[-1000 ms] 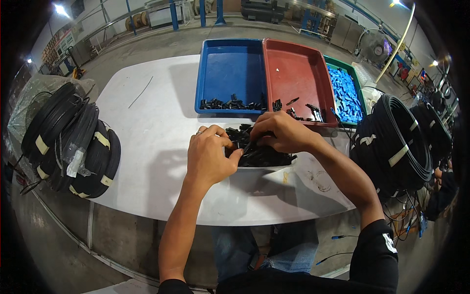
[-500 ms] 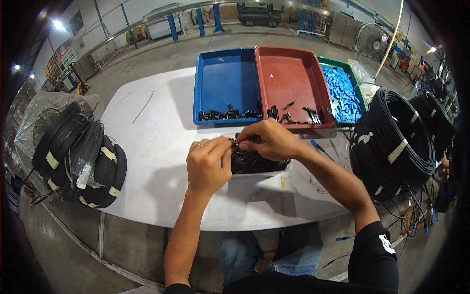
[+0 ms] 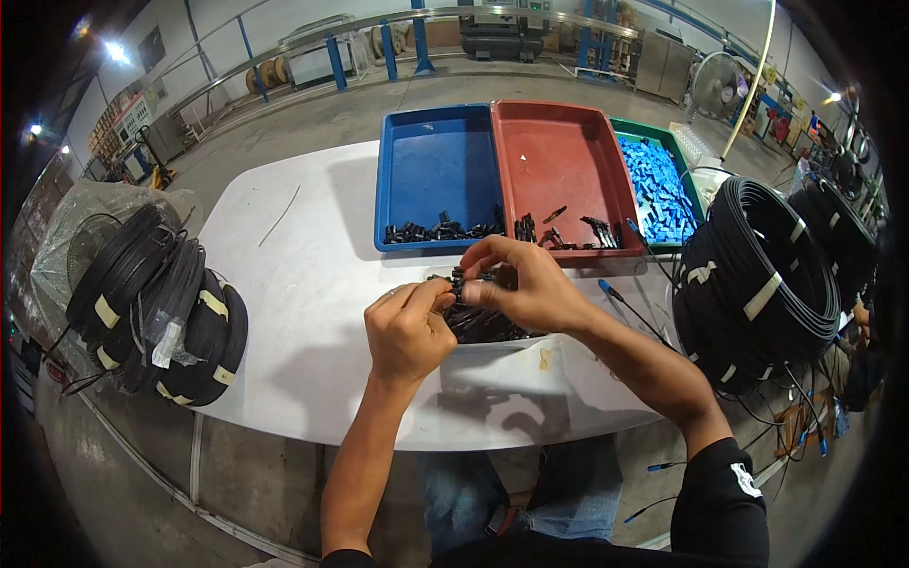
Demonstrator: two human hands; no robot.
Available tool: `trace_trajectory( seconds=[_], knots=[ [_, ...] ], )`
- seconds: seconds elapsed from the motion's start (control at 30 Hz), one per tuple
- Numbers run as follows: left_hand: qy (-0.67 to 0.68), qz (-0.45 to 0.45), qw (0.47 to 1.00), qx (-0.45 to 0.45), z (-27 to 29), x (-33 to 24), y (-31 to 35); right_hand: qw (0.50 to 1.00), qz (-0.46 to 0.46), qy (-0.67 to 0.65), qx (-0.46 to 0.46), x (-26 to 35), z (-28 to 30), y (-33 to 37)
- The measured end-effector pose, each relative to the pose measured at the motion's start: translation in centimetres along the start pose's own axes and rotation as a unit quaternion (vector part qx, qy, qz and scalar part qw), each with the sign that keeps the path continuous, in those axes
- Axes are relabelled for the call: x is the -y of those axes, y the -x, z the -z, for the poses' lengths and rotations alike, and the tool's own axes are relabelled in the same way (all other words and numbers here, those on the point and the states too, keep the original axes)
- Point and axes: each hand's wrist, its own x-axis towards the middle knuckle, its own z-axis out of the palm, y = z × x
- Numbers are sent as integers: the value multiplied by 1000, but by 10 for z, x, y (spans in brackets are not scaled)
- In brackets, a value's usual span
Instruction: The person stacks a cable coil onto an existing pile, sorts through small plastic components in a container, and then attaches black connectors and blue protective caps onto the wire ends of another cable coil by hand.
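Observation:
My left hand [image 3: 409, 325] is closed in a pinch above a pale box [image 3: 507, 345] heaped with black parts [image 3: 488, 325]. At its fingertips is a small black plastic part [image 3: 455, 284], mostly hidden by the fingers. My right hand [image 3: 530, 289] meets it from the other side, thumb and forefinger curled in on the same spot; its grip is slightly blurred. Just beyond my hands stand a blue tray [image 3: 436, 161] with small black pieces along its near edge and a red tray [image 3: 563, 166] holding a few black pieces.
A green tray [image 3: 703, 204] of blue parts [image 3: 661, 194] stands right of the red one. Black cable coils [image 3: 757, 284] rise at the right, and more coils [image 3: 128, 284] lie at the left of the white table [image 3: 284, 303]. A blue-tipped cable [image 3: 620, 299] crosses beside my right forearm.
My left fingers have curled in more tightly, and my right forefinger and thumb have shifted and parted slightly. The view has tilted a little, so the trays sit lower in it.

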Motion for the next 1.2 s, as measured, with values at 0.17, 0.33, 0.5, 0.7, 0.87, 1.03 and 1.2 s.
trace_trajectory(
  seconds=[0.17, 0.33, 0.5, 0.7, 0.87, 1.03, 1.2],
  knots=[
    [3, -5, 1000, -16, -4, 1, 4, 994, -5, -76, 83, -24, 1, -6],
    [19, 21, 1000, 1, -4, 7, 10, 987, -91, -126, 50, -5, 3, -4],
    [21, 33, 999, 34, -1, 15, 15, 991, -42, -91, 90, -16, -1, -12],
    [269, 264, 920, 106, 3, 18, 13, 973, 214, 21, 82, -33, 9, -21],
    [324, 305, 888, 113, 1, 21, 9, 947, 292, 5, 130, -23, 9, -32],
    [259, 237, 932, 87, -1, 19, 8, 994, 15, 2, 111, -8, 1, -30],
    [233, 259, 932, 100, 2, 23, 12, 990, 80, -29, 115, -28, -2, -40]
  ],
)
